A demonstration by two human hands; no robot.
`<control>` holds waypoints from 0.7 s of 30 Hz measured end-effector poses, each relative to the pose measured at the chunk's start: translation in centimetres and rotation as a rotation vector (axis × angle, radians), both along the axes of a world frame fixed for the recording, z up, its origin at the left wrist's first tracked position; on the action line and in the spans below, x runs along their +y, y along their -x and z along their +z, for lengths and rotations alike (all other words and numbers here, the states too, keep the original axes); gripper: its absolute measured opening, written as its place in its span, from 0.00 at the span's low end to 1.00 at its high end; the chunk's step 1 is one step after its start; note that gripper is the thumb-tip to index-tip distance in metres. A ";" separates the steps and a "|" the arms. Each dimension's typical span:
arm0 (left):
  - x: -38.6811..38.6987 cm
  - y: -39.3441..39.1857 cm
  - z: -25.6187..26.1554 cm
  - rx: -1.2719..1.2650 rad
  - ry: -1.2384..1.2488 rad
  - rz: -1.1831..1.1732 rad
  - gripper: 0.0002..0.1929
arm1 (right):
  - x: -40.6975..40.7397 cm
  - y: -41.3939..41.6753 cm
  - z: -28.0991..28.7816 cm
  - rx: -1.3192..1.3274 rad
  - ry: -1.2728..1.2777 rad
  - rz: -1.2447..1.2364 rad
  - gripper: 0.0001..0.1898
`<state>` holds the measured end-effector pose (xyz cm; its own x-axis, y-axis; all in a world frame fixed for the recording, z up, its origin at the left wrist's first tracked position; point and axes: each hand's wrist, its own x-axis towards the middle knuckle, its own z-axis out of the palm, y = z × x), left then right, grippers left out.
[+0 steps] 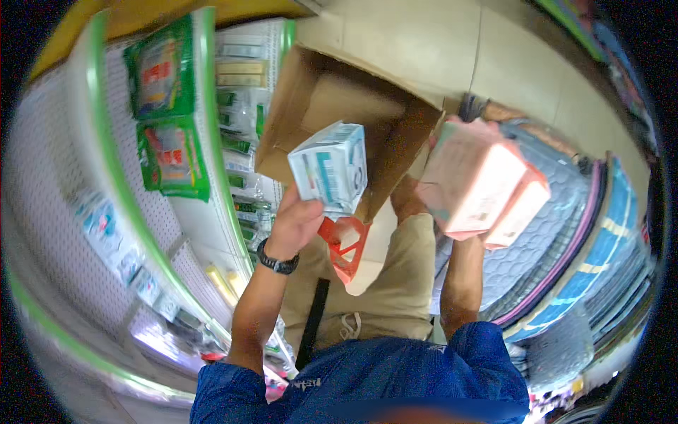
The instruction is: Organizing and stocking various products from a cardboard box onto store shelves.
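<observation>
My left hand [296,220], with a black watch on the wrist, grips a white-and-blue printed carton [331,167] by its lower edge. That carton is held over an open cardboard box [371,100], whose inner walls show behind it. Just below the carton is a red-and-white item [347,249] that I cannot identify further. On the other side, my right hand [470,246] is mostly hidden behind two pink-and-white packages [476,180], which it holds together side by side. The pink packages overlap stacked quilted textiles from this view.
White shelves with green edges [222,175] curve along the left, carrying green packs [172,156] and small hanging packets [238,143]. Folded quilted textiles [529,265] in plastic are stacked at the right. Pale floor tiles [402,37] lie beyond the cardboard box.
</observation>
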<state>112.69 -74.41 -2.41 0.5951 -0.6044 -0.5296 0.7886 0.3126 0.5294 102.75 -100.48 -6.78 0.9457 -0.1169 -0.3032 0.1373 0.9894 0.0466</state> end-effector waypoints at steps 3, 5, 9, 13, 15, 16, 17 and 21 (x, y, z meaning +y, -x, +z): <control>0.7 0.7 9.9 -0.129 0.046 0.137 0.39 | 1.2 -0.4 9.1 -0.070 0.033 0.048 0.50; 0.3 1.6 15.6 -0.306 -0.026 0.284 0.41 | 1.9 -0.3 12.6 0.014 0.148 0.149 0.72; 0.7 5.8 25.1 -0.624 -0.093 0.558 0.40 | 6.2 0.5 22.0 -0.210 0.327 0.334 0.70; 3.5 11.4 30.1 -0.714 -0.118 0.817 0.41 | 13.7 3.3 30.6 -0.137 0.501 0.366 0.62; 5.3 14.4 30.3 -0.775 -0.213 0.865 0.43 | 17.1 5.4 33.7 -0.124 0.708 0.377 0.52; 6.2 15.3 31.1 -0.860 -0.319 0.891 0.41 | 18.9 6.6 34.3 -0.057 0.772 0.366 0.49; 7.1 16.1 31.9 -0.939 -0.432 0.917 0.39 | 20.6 7.7 34.9 0.009 0.836 0.351 0.47; 10.8 16.7 35.8 -0.974 -0.424 1.190 0.38 | 25.6 9.6 37.8 -0.203 0.982 0.428 0.41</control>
<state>95.99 -63.62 33.35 0.7956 0.5166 0.3165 -0.4627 0.1809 0.8678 93.12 -74.84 31.01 0.9876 0.1278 -0.0909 -0.1482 0.5710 -0.8074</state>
